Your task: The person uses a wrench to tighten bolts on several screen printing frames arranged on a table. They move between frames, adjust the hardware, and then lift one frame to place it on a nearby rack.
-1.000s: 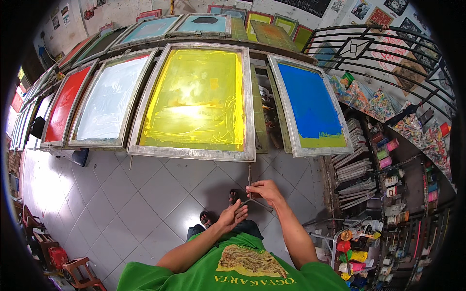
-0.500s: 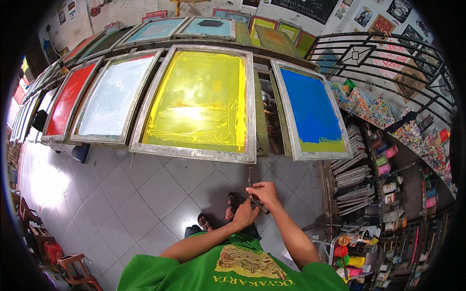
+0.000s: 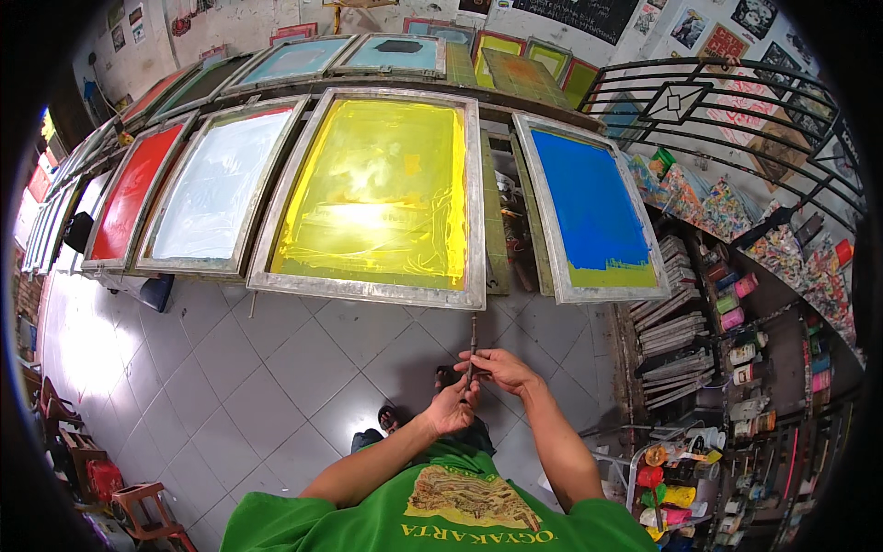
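A thin dark metal rod sticks out toward me from under the front edge of a large screen-printing frame with yellow ink on its mesh. My left hand is closed around the near end of the rod, palm turned up. Just beyond it, the fingers of my right hand pinch the same rod from the right side. Part of the near end is hidden by the fingers.
Right of the yellow screen lies a blue-inked screen; left are a white one and a red one. A shelf with stacked wooden-looking bars and ink pots stands right. Stools stand lower left on grey tiles.
The bent near end of the rod has turned from pointing right to lying roughly in line with the rod. My left hand has rolled palm up, and my right hand has shifted slightly.
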A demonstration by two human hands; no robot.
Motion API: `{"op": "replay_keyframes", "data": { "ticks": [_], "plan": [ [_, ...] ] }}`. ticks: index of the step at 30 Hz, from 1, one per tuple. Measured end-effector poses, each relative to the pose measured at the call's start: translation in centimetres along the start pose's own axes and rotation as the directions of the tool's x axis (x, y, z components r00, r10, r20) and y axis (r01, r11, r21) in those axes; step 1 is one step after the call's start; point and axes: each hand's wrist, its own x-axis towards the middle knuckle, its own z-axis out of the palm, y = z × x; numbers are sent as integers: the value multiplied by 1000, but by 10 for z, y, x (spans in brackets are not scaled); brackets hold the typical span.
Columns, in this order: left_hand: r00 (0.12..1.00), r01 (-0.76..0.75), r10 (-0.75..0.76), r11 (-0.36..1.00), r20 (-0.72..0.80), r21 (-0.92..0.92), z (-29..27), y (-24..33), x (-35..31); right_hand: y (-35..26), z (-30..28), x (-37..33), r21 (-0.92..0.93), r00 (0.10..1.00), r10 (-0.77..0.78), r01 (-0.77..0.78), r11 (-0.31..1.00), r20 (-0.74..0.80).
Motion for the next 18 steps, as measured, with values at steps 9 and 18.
{"op": "replay_keyframes", "data": {
  "ticks": [9, 18],
  "plan": [
    [606, 312, 591, 438, -532, 843, 51, 22, -51, 6, -1, 0, -19, 964, 8, -14, 1000, -265],
    [820, 55, 571, -163, 49, 985, 56, -5, -25, 6, 4, 15, -228, 897, 20, -133, 964, -442]
  ]
}}
